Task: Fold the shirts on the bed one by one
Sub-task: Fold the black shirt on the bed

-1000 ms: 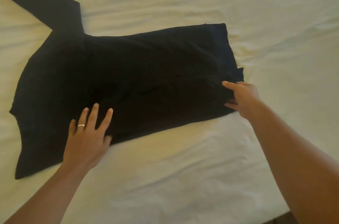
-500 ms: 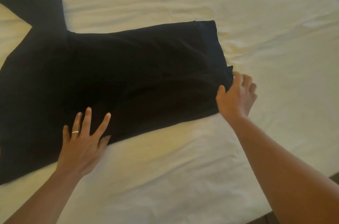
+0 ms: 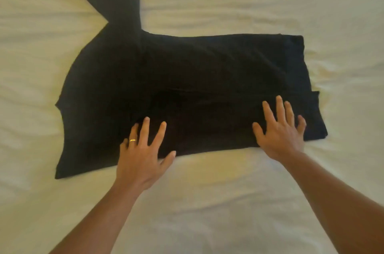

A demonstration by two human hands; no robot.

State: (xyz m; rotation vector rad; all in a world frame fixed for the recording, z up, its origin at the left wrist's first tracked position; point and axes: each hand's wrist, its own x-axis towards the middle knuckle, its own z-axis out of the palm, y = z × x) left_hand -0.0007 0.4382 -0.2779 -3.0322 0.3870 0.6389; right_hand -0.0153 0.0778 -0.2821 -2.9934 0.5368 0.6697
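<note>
A black long-sleeved shirt (image 3: 197, 70) lies flat across the bed, its near side folded in along the body. One sleeve stretches away to the upper left. My left hand (image 3: 143, 152), with a gold ring, rests flat with spread fingers on the near folded edge, left of the middle. My right hand (image 3: 280, 131) lies flat with straight fingers on the same folded strip near the hem end at the right. Both hands press the cloth and hold nothing.
The bed (image 3: 207, 201) is covered by a cream, slightly wrinkled sheet, which fills the whole view around the shirt. No other shirts show in this view.
My right hand left the hem corner and now lies flat on the folded strip. My left hand stays pressed on the near edge. The view has shifted, so the shirt sits further right.
</note>
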